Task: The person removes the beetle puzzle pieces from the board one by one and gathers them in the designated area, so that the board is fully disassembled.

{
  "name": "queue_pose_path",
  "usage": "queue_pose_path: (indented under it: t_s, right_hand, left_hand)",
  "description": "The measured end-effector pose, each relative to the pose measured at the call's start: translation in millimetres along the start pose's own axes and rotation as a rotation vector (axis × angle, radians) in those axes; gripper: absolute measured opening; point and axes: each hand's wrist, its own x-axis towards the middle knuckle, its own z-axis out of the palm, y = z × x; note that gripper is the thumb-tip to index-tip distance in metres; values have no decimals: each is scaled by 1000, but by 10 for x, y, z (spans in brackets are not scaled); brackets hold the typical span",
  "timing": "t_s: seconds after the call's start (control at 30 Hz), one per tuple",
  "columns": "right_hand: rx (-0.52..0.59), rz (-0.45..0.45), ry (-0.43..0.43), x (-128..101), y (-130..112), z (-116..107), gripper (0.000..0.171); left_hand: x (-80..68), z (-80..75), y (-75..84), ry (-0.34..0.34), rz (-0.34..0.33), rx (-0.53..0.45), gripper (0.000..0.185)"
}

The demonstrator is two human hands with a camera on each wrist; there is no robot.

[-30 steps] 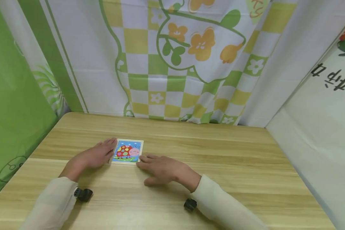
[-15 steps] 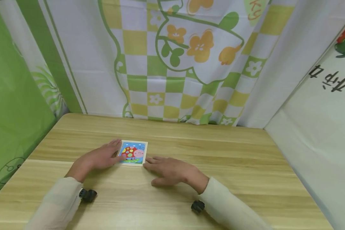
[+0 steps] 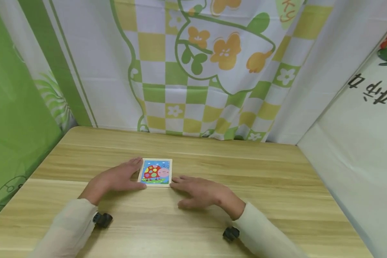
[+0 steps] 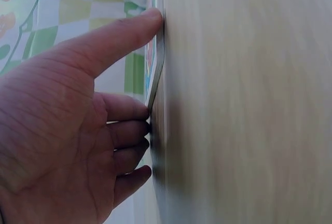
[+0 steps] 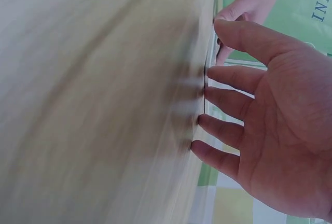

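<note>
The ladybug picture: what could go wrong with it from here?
The ladybug picture might twist if one side pushes harder: the left hand and right hand are at opposite edges. Either could also slip over its thin edge, since the picture lies low on the table.

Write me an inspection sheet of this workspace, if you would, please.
Surface: light-brown wood-grain table.
Job's things: thin, rectangular, cream-bordered ladybird-picture panel, lying on the table.
Clutter: nothing seen.
Hands: left hand at the panel's left edge, with its thumb at the near edge; right hand, fingers extended, at the panel's right edge.
Cables: nothing seen.
Surroundings: green-yellow-white checked fabric curtain behind; green sheet on the left; white printed sheet on the right.
</note>
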Motion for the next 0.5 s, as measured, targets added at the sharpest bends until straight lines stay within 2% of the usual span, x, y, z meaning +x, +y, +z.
queue_pose_path:
  t_s: [0.3, 0.5]
  right_hand:
    - [-34, 36, 9, -153, 5, 37, 71]
    - [-14, 78, -5, -244, 25, 25, 72]
  left_hand:
    - [74, 73, 128, -1, -10, 2, 103]
    - [146, 104, 205, -12, 1, 13, 102]
